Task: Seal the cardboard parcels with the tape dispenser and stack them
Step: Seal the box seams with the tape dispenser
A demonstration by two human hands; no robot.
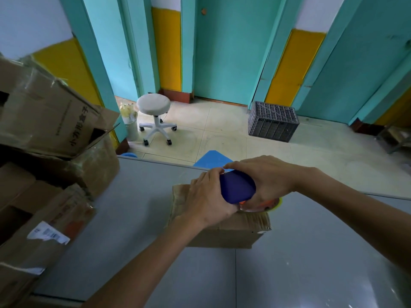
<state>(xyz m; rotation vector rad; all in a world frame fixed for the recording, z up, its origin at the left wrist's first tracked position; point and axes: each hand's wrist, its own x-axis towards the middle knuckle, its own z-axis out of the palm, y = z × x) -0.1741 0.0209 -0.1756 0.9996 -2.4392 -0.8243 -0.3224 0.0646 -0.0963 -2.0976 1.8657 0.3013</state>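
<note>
A small brown cardboard parcel point(224, 234) lies on the grey table point(142, 196) near its far edge. On top of it sits a tape dispenser point(236, 186) with a dark blue body, an orange part and a yellow-rimmed roll. My right hand point(266, 174) grips the dispenser from the right and above. My left hand point(206, 196) lies on the parcel's top and curls against the dispenser's left side. Both hands hide most of the parcel's top face.
Worn cardboard boxes point(44, 121) are piled at the table's left side. Beyond the table stand a white swivel stool point(154, 114), a grey plastic crate point(272, 122) and a blue seat point(211, 160) on the tiled floor.
</note>
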